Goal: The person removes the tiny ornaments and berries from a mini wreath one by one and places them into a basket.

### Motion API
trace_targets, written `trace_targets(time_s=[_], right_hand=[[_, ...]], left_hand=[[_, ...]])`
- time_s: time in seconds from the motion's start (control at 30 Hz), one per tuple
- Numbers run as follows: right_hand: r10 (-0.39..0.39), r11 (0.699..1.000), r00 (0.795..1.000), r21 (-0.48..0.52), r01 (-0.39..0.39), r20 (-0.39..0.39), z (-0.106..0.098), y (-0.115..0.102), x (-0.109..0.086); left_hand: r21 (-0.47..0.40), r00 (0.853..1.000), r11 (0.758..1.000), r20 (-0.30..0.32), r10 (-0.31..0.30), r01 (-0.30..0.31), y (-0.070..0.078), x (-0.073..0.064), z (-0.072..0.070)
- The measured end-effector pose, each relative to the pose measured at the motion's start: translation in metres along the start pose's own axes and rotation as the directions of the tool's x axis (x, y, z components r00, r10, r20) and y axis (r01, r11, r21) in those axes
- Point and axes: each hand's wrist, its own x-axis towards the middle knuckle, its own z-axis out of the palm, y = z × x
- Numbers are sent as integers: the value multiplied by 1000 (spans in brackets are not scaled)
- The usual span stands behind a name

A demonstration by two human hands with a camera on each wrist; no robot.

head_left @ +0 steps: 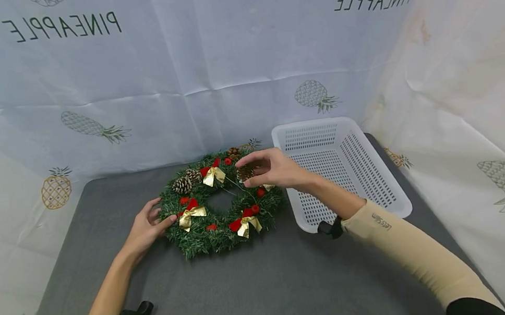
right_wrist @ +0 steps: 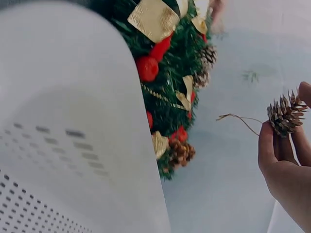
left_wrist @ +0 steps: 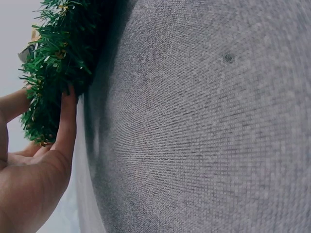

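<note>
A green wreath (head_left: 224,237) with gold bows, red berries and pinecones lies on the grey table. My left hand (head_left: 143,231) grips its left edge, thumb on top of the greenery; in the left wrist view, fingers reach around the green tips (left_wrist: 53,73). Above the wreath's right side, my right hand (head_left: 275,169) holds a loose pinecone (right_wrist: 285,115) between thumb and fingers. A thin gold loop of string (right_wrist: 243,119) trails from that pinecone, apart from the wreath. Two more pinecones (head_left: 182,185) sit at the wreath's upper left.
A white perforated plastic basket (head_left: 402,205) stands right of the wreath, under my right forearm. The grey table (head_left: 260,293) stretches in front. A pale curtain (head_left: 230,50) printed with pineapples hangs behind and at both sides.
</note>
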Motion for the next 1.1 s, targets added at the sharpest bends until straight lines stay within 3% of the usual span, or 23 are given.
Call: trace_targets(time_s=[0.3,0.6,1.1], right_hand=[[0,1000,997,-17,-1,-72,-26,-4,-8],[17,999,991,40,-12,-135,-55,-5,-12],[76,997,957,31,-70,-279,-100,14,-20]], left_hand=[[-16,1000,1000,7,16,-16,0,-1,0],[-7,1000,1000,6,14,-14,1,-1,0],[-1,1000,1000,6,13,-13,1,-1,0]])
